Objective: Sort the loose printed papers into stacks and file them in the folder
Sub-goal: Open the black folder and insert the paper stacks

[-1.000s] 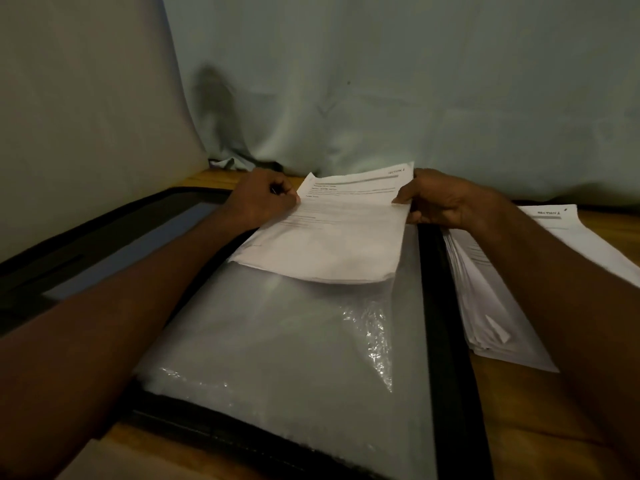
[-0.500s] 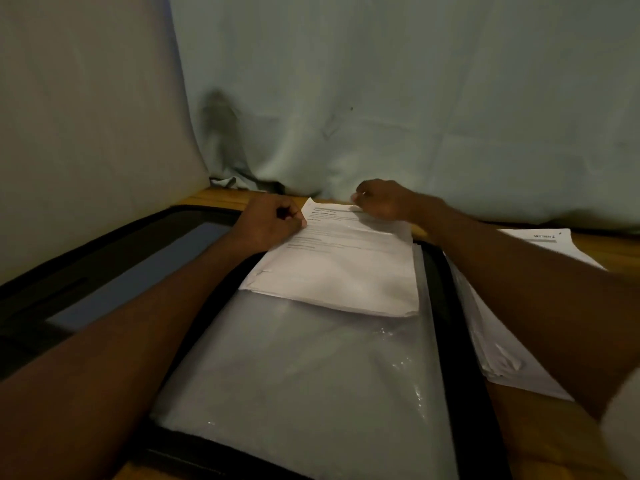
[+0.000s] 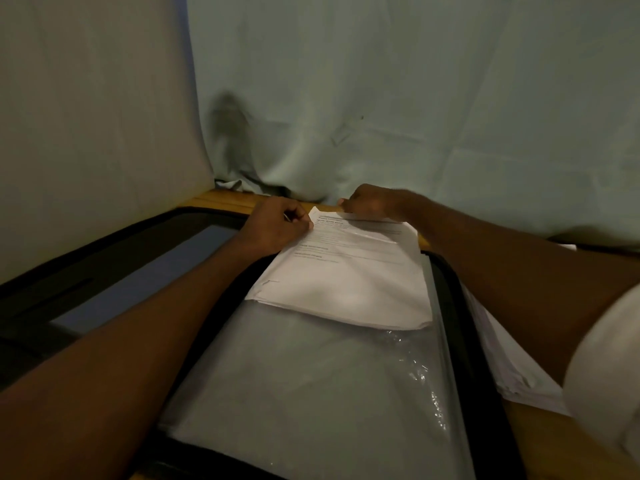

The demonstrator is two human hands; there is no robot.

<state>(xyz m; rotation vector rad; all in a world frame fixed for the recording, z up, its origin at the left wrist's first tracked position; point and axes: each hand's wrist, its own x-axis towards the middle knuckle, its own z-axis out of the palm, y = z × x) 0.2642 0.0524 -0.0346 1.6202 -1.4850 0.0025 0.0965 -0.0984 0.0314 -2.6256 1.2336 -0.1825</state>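
A person's left hand point(image 3: 277, 225) pinches the top left corner of a stack of printed papers point(image 3: 346, 282), while the right hand point(image 3: 372, 202), fingers curled, grips the stack's far edge. The stack lies half inside a clear plastic sleeve point(image 3: 311, 386) of an open black folder point(image 3: 446, 289) on the wooden desk point(image 3: 225, 199); its printed upper half sticks out past the sleeve's opening. A second pile of papers point(image 3: 502, 368) rests on the desk just right of the folder, partly hidden under the right forearm. Pale cloth point(image 3: 415, 98) hangs behind.
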